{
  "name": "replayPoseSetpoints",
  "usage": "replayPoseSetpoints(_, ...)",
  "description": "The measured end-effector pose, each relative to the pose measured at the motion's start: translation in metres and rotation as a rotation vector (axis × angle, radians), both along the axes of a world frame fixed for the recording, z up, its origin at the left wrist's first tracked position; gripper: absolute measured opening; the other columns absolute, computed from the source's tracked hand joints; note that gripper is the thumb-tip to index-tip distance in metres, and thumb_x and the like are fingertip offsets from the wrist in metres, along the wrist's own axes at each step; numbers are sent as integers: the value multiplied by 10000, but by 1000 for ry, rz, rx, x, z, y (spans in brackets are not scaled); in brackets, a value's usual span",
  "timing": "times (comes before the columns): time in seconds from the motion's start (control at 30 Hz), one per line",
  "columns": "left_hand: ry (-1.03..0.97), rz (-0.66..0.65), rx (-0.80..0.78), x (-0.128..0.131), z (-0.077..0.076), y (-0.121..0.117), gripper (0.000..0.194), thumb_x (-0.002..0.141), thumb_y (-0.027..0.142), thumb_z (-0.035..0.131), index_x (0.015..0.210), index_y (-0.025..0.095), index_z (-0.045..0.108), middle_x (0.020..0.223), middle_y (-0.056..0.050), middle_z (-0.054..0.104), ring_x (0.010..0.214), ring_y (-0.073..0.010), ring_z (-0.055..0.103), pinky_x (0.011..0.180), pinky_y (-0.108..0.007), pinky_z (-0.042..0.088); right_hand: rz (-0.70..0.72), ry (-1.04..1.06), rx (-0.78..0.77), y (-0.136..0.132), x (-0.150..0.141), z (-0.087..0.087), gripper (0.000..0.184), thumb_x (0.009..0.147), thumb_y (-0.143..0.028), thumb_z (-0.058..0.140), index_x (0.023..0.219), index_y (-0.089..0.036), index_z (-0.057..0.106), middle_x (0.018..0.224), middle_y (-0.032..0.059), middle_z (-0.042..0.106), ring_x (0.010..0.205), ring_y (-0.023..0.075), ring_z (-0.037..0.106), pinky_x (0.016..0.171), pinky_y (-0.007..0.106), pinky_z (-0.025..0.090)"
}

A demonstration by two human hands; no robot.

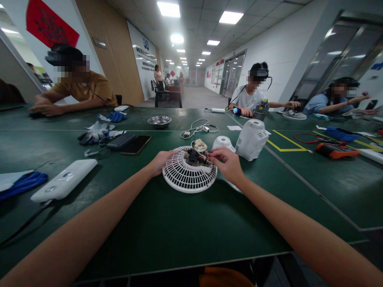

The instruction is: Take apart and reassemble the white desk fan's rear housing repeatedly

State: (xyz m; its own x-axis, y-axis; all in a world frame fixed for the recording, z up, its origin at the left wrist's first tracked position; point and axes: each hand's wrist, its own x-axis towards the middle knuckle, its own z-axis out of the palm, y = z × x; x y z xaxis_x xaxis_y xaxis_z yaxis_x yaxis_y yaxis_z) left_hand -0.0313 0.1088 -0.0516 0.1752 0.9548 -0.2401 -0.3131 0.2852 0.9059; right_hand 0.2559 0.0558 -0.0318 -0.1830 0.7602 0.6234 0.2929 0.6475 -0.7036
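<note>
A round white fan grille (190, 180) lies on the green table in front of me. On its middle sits a dark motor assembly (194, 156) with small wires and a cream-coloured part (200, 145) on top. My left hand (161, 163) grips the grille's left rim, its fingertips partly hidden. From the other side my right hand (228, 162) is closed, thumb and fingers pinched at the motor assembly's right edge; what they pinch is too small to make out. Just behind the right hand stand a white vented cover (224, 142) and a taller white housing (252, 140).
Left of me are a white power bank (64, 180), a phone (136, 144), a dark case (121, 141) and gloves (97, 132). A metal bowl (159, 121) and a white cable (197, 128) lie farther back. An orange multimeter (336, 150) is at right. Several people sit around the table.
</note>
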Motion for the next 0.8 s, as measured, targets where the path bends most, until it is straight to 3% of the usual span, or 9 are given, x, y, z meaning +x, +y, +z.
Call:
replayPoseSetpoints(0.33,10,3,1,1,1,-2,128,919,147,624,929,55,711,849,-148,754,693,-190,739,679,-298,633,103,139,-160,-3,-12,-2,128,860,-327,696,937,-226,716,1114,72,736,1034,226,696,960,442,556)
replayPoseSetpoints(0.8,-4,-10,20,-4,-10,8,136,904,154,649,955,50,720,871,-156,752,700,-190,739,674,-297,627,-7,223,-209,1,-19,-6,221,778,-348,755,914,-206,655,1099,82,703,930,202,686,897,402,567)
